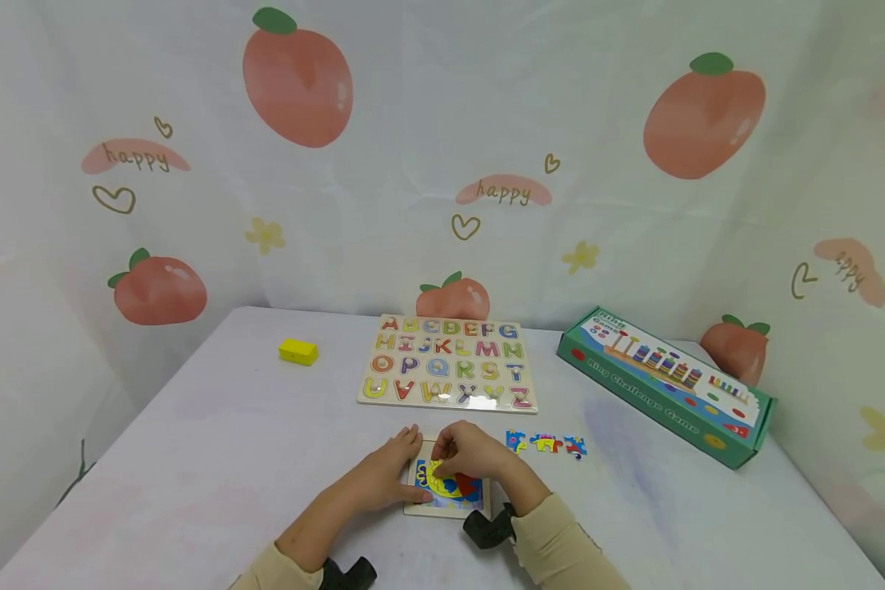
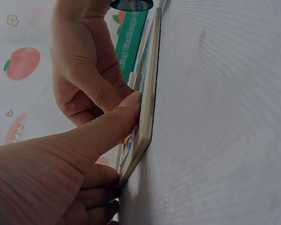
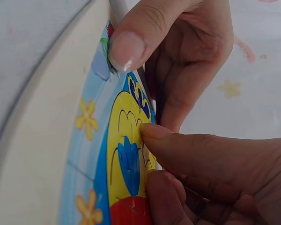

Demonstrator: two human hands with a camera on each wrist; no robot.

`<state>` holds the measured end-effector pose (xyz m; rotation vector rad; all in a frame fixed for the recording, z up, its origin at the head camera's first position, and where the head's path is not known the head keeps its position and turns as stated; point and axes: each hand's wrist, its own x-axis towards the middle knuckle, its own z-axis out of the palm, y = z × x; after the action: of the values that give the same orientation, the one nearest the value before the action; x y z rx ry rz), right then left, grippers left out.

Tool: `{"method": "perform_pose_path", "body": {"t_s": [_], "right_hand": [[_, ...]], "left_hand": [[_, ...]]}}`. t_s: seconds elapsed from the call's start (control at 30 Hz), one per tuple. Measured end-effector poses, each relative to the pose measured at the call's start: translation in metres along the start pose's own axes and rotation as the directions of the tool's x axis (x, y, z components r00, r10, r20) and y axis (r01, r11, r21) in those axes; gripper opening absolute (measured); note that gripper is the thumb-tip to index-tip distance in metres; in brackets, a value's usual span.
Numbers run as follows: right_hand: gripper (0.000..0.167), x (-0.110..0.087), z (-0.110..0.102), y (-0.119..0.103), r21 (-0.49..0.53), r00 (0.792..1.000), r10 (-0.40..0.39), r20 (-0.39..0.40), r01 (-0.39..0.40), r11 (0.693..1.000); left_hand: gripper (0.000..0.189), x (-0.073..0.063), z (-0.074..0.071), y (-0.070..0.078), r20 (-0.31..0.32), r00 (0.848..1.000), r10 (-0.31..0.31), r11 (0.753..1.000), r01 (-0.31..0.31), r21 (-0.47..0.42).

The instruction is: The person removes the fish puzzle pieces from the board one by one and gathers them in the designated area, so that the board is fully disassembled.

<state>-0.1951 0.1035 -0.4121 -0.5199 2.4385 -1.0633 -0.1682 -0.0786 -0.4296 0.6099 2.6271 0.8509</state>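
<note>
Pressing on the jigsaw board (image 1: 442, 513), laid on the tabletop (image 1: 229, 459), is performed by the left hand (image 1: 389, 474), its thumb and fingers spread apart. A yellow jigsaw piece (image 3: 148, 158) is clamped in the grip of the right hand (image 1: 479, 452) at the board's face. Three loose jigsaw pieces (image 1: 543, 442) are positioned to the right.
</note>
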Motion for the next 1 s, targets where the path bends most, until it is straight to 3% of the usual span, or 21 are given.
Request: {"method": "perform_pose_path", "body": {"t_s": [0.37, 0.7, 1.0], "right_hand": [[0.009, 0.000, -0.004, 0.005, 0.062, 0.999, -0.044, 0.026, 0.043, 0.997], [0.009, -0.001, -0.006, 0.011, 0.167, 0.999, -0.028, 0.019, 0.025, 0.986], [0.012, -0.007, -0.011, 0.013, 0.194, 0.999, -0.034, 0.026, 0.029, 0.981]], "left_hand": [[0.089, -0.002, -0.001, 0.002, 0.007, 1.000, -0.005, 1.000, 0.006, -0.010], [0.089, -0.001, -0.001, 0.003, 0.001, 1.000, 0.014, 1.000, -0.014, -0.009], [0.089, -0.002, -0.002, 0.003, 0.001, 1.000, -0.001, 1.000, 0.001, -0.010]]}}
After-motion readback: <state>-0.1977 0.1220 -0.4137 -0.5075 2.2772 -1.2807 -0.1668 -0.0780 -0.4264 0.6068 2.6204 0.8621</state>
